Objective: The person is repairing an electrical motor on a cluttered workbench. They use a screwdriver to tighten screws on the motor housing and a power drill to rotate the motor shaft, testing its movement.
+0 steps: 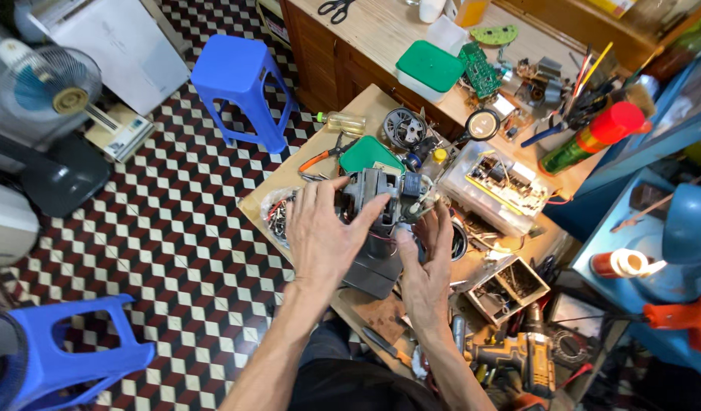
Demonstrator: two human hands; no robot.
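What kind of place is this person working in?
Most likely a small electrical repair workshop. Both hands grip a grey electric motor over a cluttered wooden bench, with green circuit boards, pliers and a cordless drill lying around.

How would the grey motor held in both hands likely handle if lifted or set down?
The grey motor looks metal-bodied, so probably heavy for its size; both the left hand and right hand support it. Stiff, unlikely to flex. Its attached wires could snag.
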